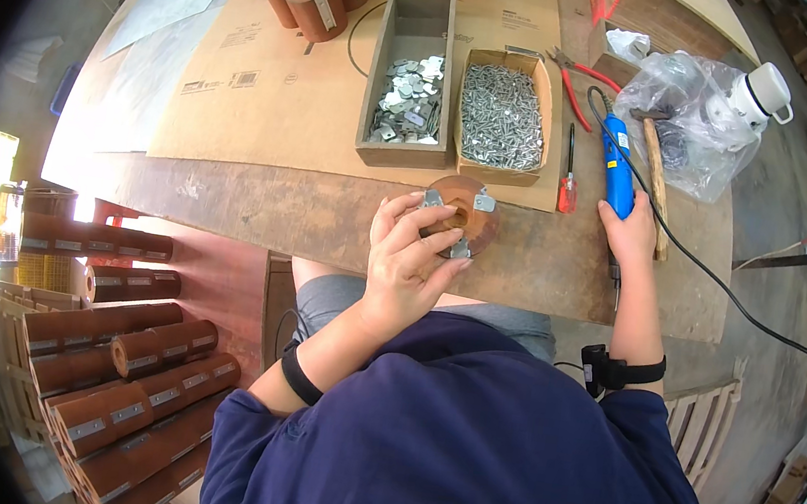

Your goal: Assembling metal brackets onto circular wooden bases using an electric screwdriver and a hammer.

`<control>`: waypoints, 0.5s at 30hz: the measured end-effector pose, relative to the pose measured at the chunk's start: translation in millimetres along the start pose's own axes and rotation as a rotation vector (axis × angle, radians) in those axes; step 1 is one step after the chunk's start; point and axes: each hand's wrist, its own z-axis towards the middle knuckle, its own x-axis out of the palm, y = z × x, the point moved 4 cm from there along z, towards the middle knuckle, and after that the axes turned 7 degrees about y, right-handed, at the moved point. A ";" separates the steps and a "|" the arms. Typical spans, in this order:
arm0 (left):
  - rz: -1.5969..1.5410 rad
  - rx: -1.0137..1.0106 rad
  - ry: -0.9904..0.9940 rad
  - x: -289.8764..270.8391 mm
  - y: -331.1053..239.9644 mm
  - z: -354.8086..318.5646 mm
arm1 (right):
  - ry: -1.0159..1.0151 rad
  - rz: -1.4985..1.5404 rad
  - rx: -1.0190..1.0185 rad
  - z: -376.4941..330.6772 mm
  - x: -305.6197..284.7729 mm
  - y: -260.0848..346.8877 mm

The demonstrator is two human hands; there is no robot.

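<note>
A brown cylinder stands on end at the table's near edge, with a hole in its middle and several small metal brackets around its rim. My left hand lies over its left side, fingers bent and thumb by the nearest bracket, gripping it. Whether a small part is pinched there is hidden. Off to the right, my right hand is wrapped round the lower part of a blue electric screwdriver. The tool's bit points toward me, past the table edge, and a black cord leaves its far end.
Behind the cylinder are a carton of screws and a wooden box of metal plates. Red-handled pliers, a red screwdriver and a wooden-handled hammer lie rightward. More brown cylinders stand far back; long ones are stacked left.
</note>
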 end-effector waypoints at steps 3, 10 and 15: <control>-0.008 0.004 -0.002 0.5 0.3 0.1 | -0.004 -0.015 -0.010 1.0 0.4 -1.7; -0.024 -0.002 0.005 0.8 1.1 0.1 | 0.009 -0.020 0.013 -1.4 -1.8 2.5; -0.029 -0.006 0.003 0.9 2.2 -1.0 | 0.000 -0.008 0.003 -1.7 -1.7 2.7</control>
